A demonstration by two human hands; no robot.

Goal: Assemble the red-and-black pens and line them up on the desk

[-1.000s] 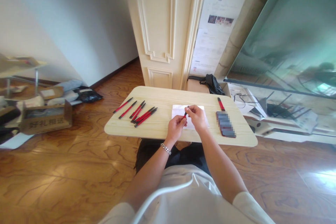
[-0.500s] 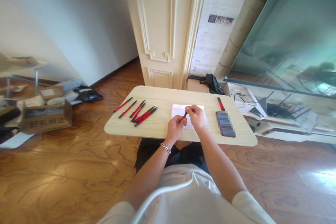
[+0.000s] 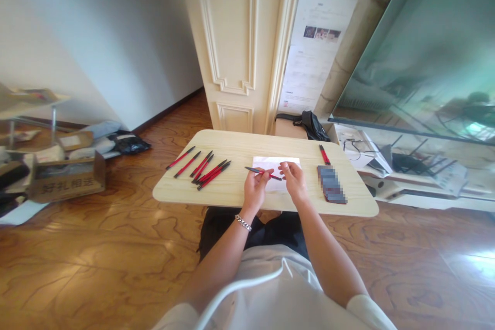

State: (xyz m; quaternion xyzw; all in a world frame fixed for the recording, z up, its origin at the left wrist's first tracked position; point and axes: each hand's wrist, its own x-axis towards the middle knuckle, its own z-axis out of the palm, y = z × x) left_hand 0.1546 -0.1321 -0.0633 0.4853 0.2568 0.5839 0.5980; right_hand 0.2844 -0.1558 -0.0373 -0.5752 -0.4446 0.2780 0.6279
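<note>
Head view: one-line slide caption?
Left hand holds a red-and-black pen over white paper, beside a row of matching pens.

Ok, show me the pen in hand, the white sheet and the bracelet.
Pen [image 3: 251,169]: head view, on its dark end, left of the fingers.
White sheet [image 3: 270,162]: head view, on its bare upper part.
Bracelet [image 3: 243,223]: head view, on the chain at the wrist.

A pixelated patch blurs the stacked flat objects [image 3: 331,184] beside the white sheet [image 3: 270,162], so what they are cannot be told. The fingers of the left hand [image 3: 255,191] cover part of the pen [image 3: 252,169], and the right hand [image 3: 294,181] hides part of the sheet. The printed poster's [image 3: 313,69] small text is unreadable, and the left picture edge cuts off the shelf [image 3: 23,97].
</note>
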